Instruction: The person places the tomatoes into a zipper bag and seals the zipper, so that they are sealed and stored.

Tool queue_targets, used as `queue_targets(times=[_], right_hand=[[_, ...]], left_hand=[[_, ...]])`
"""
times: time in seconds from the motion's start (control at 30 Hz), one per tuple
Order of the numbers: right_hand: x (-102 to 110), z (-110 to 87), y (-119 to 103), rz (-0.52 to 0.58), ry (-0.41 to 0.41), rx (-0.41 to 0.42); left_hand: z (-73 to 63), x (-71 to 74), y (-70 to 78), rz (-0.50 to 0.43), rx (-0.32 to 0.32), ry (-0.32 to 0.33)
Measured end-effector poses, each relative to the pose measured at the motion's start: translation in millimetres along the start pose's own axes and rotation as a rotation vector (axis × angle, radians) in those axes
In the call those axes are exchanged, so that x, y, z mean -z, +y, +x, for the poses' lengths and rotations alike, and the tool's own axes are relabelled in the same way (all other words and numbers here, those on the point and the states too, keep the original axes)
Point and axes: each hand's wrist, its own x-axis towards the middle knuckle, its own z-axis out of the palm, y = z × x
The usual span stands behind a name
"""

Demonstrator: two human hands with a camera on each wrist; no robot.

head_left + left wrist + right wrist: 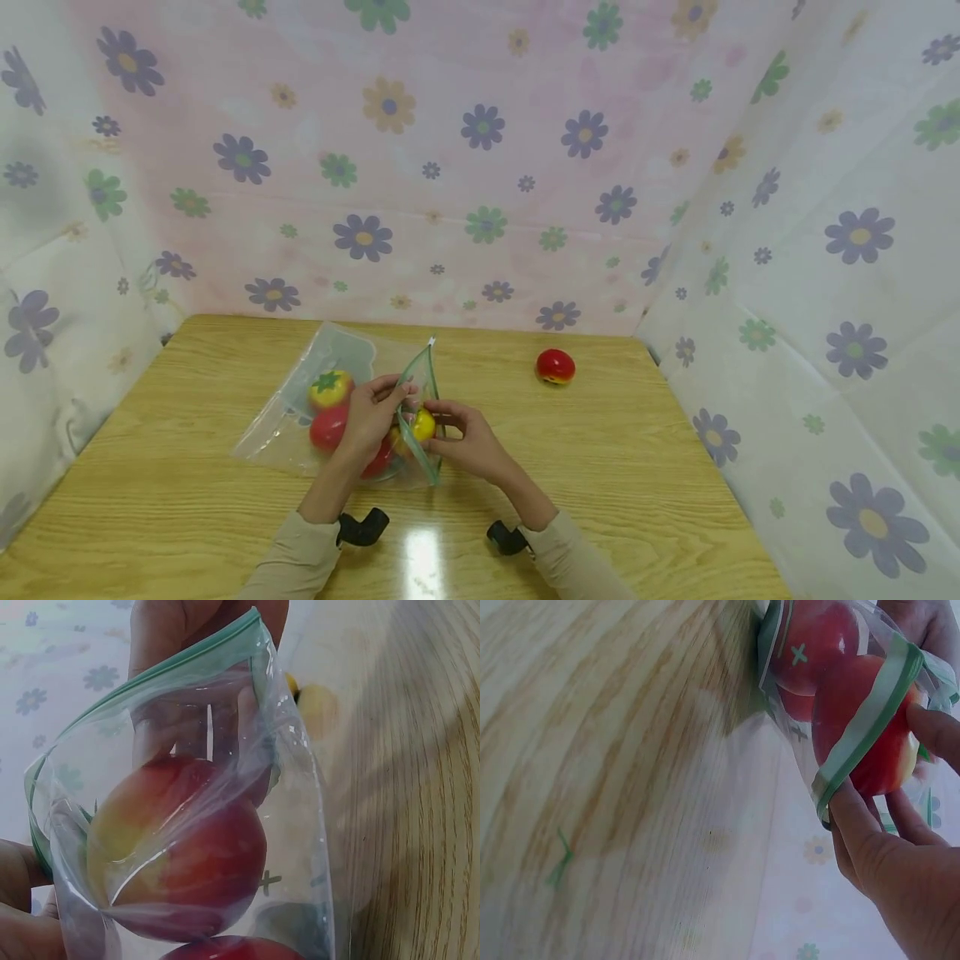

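Note:
A clear zip bag (281, 421) with a green seal strip (870, 724) lies on the table, its mouth held up and apart. My left hand (367, 421) pinches one side of the mouth. My right hand (468, 437) grips a red-and-yellow fruit (870, 712) with thumb and fingers, right at the opening; its yellow side faces the head camera. In the left wrist view that fruit (176, 847) shows through the plastic. Deeper in the bag sit a yellow fruit with green leaves (330, 389) and a red fruit (327, 429). Another red one (378, 460) is partly hidden by my left hand.
A red fruit with a yellow underside (556, 367) lies on the wooden table (600, 467) toward the back right. Flower-printed cloth (420, 183) hangs behind the table and along both sides. Black wrist mounts (363, 527) sit on both forearms.

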Motion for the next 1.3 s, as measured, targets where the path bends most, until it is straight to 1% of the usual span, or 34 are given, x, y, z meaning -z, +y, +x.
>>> queue_targets(times=[0.27, 0.47, 0.63, 0.73, 0.97, 1.13, 1.3], right_hand=[[-5, 4.5, 0, -0.027, 0.048, 0.01], [-12, 9.1, 2, -0.017, 0.074, 0.028], [-15, 10.6, 2, -0.083, 0.097, 0.06], [-16, 12.2, -1, -0.126, 0.117, 0.052], [-24, 18.9, -6, -0.202, 0.195, 0.03], [-28, 22.3, -3, -0.158, 0.22, 0.044], [-29, 21.0, -2, -0.118, 0.191, 0.059]], left_hand=[[-0.4, -1.6, 2.6, -0.021, -0.024, -0.008], [-2.6, 0.1, 5.8, -0.006, 0.0, -0.001], [-4.1, -2.9, 6.7, -0.051, 0.002, -0.007], [-4.0, -4.6, 6.9, -0.07, -0.001, -0.01], [-3.8, -3.6, 5.8, -0.041, -0.036, -0.02], [-2.2, -1.4, 2.2, -0.032, -0.052, -0.026], [-1.0, -0.8, 0.4, -0.04, -0.046, -0.023]])
